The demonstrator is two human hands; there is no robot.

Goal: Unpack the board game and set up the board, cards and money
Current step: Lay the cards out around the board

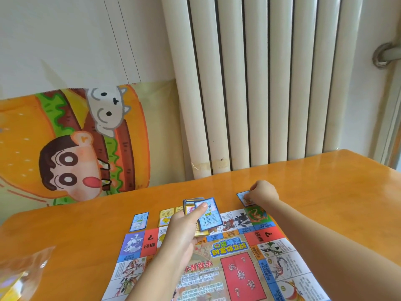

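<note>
Card stack [209,216] — clamped in my left hand [182,231], thumb on top, over the far edge of the board [238,268]. Right hand [263,193] fingers pinch one card [243,197] on the counter [325,181] beyond the far-right corner — stack lies to its left.

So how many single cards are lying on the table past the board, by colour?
Blue: 2, the left blue card and the right blue card held by the right hand.
Yellow: 2, the first yellow card and a second yellow card, partly behind the stack in the left hand.
Total: 4 single cards.
</note>
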